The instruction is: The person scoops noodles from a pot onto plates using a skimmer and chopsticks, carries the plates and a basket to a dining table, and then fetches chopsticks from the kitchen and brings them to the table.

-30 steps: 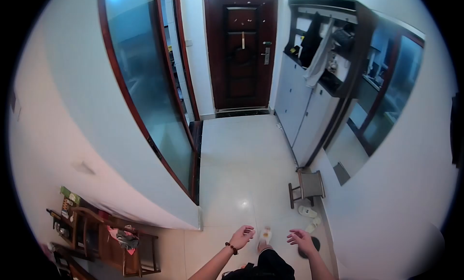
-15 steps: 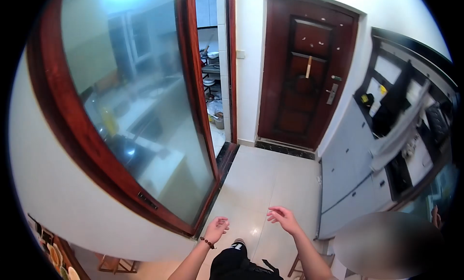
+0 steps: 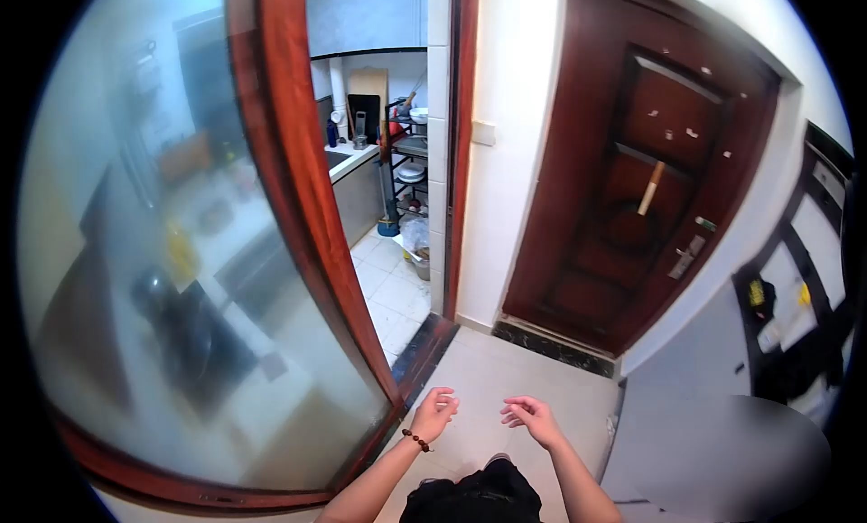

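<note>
The large frosted-glass door panel in a glossy red-brown wooden frame (image 3: 217,279) is set along the left side of the view, its long axis upright but made to lean by the wide lens. The dark red panelled entrance door (image 3: 619,193) is seen well beyond both hands, ahead and to the right. Between the two doors, a kitchen opening is bounded at floor level by a black marble threshold strip (image 3: 424,353), which lies ahead of the fingers and slightly left. The left hand (image 3: 435,415) is held nearest to the panel, whose lower corner is seen just left of it; no contact is shown. The right hand (image 3: 531,418) is held farther off, over the pale tiled floor (image 3: 515,369). In both hands the fingers are loosely curled, and nothing is grasped. A brown beaded bracelet (image 3: 417,440) is worn on the left wrist.
</note>
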The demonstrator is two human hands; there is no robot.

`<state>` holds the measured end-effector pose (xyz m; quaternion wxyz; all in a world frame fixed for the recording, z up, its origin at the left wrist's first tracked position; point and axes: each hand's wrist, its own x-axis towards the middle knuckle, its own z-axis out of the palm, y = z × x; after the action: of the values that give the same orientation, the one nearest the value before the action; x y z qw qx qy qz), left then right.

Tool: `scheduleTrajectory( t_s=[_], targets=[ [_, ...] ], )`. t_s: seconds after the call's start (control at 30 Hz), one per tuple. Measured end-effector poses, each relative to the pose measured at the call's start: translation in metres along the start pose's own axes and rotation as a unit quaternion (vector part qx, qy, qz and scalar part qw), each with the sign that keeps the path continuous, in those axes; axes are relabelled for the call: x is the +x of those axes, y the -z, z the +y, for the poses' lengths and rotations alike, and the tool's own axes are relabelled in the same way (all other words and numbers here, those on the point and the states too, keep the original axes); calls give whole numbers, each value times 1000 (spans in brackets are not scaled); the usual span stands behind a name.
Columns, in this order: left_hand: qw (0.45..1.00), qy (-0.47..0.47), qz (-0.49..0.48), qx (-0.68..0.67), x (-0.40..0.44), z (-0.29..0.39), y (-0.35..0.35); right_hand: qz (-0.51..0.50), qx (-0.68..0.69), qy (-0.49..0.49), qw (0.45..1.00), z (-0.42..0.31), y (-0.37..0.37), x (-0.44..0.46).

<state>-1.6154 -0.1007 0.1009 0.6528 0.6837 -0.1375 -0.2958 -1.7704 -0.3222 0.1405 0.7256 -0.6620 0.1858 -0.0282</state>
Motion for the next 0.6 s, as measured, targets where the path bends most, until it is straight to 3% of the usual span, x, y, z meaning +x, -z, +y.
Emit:
scheduleTrajectory(
  t_s=[0.1,0.23,0.3,0.6],
  targets=[
    [1000,-9,6,7,94,11,5,-1,27,-31,999,14,45,101],
    [996,22,83,-13,206,-6,30,-53,9,-45,998,15,85,251],
    [987,80,141,-22,271,-3,44,-87,-5,-40,995,-4,99,345],
    [916,82,369,-131,461,48,149,-329,-90,-68,937,-110,-25,692]
  ],
)
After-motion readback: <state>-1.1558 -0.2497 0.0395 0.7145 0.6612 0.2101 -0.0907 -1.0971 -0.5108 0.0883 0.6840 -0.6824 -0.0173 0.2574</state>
